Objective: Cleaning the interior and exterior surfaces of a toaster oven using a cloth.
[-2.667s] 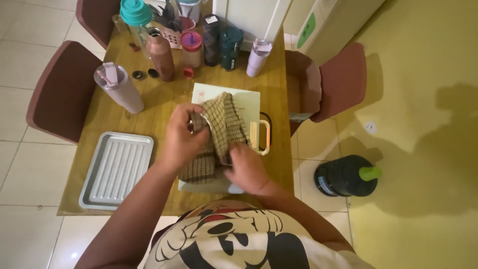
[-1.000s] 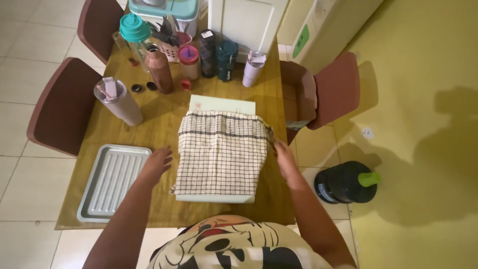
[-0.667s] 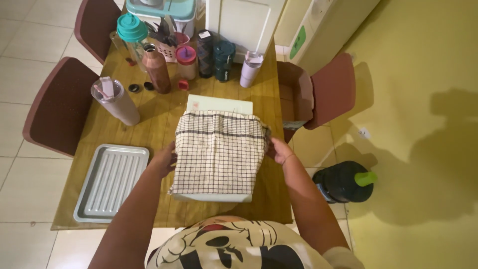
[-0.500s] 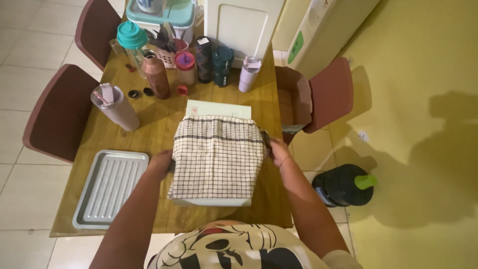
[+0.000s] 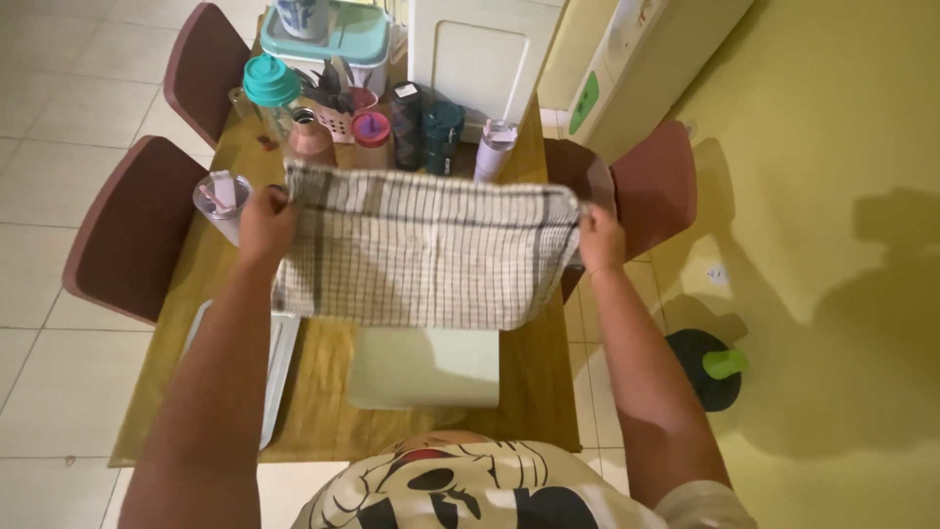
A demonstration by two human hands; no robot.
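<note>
A cream checked cloth (image 5: pixel 421 250) with dark grid lines hangs spread wide above the wooden table (image 5: pixel 323 411). My left hand (image 5: pixel 264 220) grips its upper left corner and my right hand (image 5: pixel 597 240) grips its upper right corner. Below the cloth's lower edge a pale green cutting board (image 5: pixel 426 367) lies flat on the table near me. The cloth hides the middle of the table and the far end of the board.
A metal baking tray (image 5: pixel 279 362) lies left of the board. Several bottles and tumblers (image 5: pixel 421 122) stand at the table's far end. Brown chairs (image 5: pixel 132 230) flank the table. A dark water jug with a green cap (image 5: pixel 710 367) stands on the floor at right.
The cloth lay draped over the cutting board; my two hands took its sides and lifted it up, spread open, above the table. The board is now uncovered.
</note>
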